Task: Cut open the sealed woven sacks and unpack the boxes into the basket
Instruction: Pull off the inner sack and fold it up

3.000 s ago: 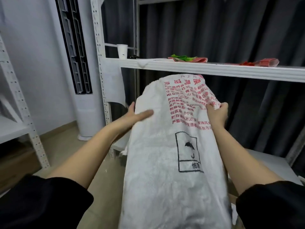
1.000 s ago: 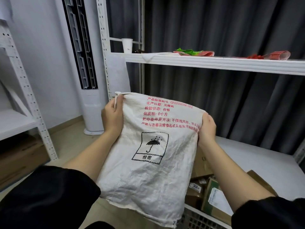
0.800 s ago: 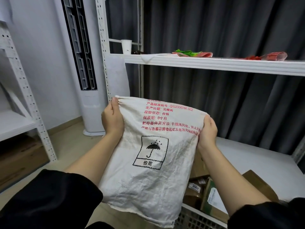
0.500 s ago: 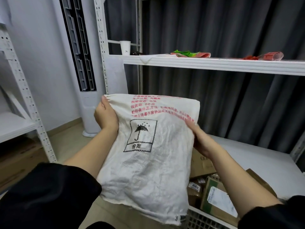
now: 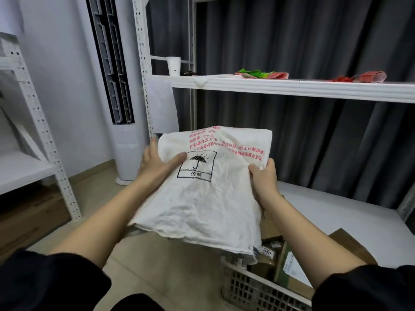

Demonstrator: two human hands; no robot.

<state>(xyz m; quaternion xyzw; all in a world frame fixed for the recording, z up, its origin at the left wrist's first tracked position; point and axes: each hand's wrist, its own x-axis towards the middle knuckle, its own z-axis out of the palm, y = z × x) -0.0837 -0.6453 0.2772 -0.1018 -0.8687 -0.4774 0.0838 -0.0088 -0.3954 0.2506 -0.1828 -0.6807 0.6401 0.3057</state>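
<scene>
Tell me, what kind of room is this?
Probably a small stockroom: white metal shelving, a plastic basket of labelled cardboard boxes, and a woven sack being handled.

There is one view, from a wide-angle camera worn on the person's head, so no second view shares any of the scene. It looks forward and slightly down along both forearms, which enter from the bottom corners. The sack (image 5: 208, 189) sits close, at the centre of the frame, taken as landmark. Above and behind the sack runs a shelf (image 5: 292, 87), seen from just below its level, with a curtain (image 5: 314, 135) behind. Left of the sack the floor (image 5: 94, 189) falls away. Below and right of the sack, very near the lens, is the basket (image 5: 253, 290). Straight lines bow toward the frame edges.
</scene>
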